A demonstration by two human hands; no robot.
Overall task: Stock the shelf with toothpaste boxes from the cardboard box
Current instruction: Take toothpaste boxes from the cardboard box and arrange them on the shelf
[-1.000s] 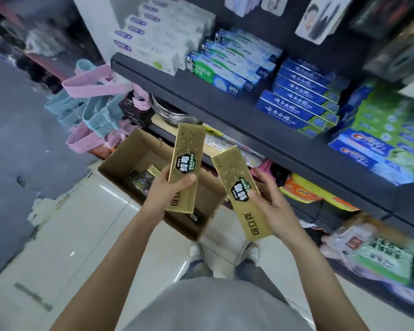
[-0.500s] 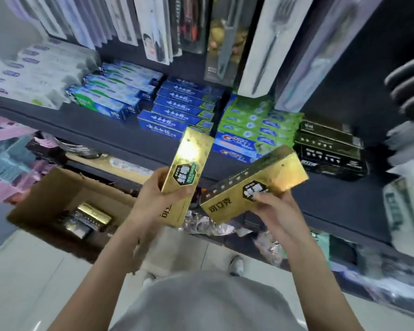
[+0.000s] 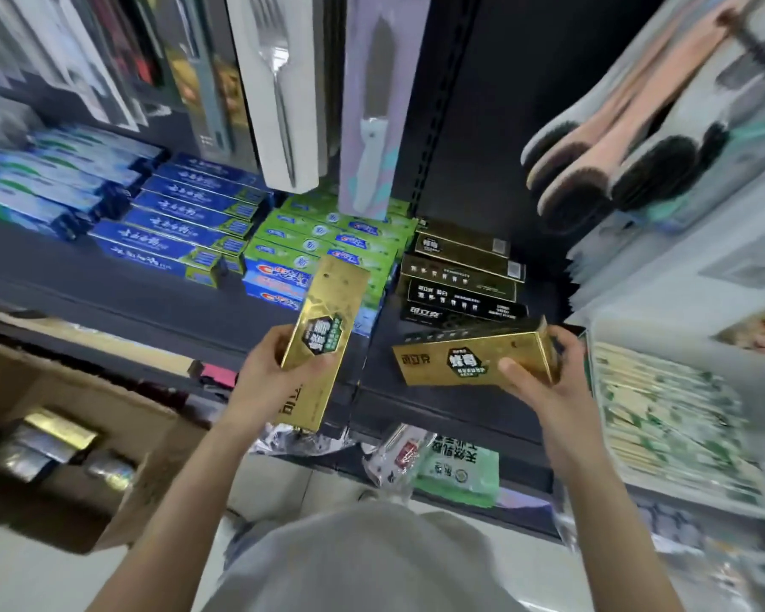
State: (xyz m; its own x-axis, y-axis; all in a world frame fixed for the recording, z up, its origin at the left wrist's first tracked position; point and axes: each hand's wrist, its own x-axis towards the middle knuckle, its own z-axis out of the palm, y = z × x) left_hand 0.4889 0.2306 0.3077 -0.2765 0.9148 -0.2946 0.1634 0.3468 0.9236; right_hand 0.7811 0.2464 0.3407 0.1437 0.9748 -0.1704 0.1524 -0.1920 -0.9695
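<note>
Toothpaste boxes [image 3: 473,357], light stiff gold cartons, sit one in each gripping hand, left hand [image 3: 268,373] mid-length, right hand [image 3: 544,382] at the end.

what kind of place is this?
Most likely a small shop aisle: a dark shelf stacked with toothpaste boxes, packaged cutlery hanging above, and an open cardboard box of stock on the floor.

Light grey shirt [image 3: 363,563] at frame bottom, both forearms bare, no sleeves, watch or rings visible on hands.
</note>
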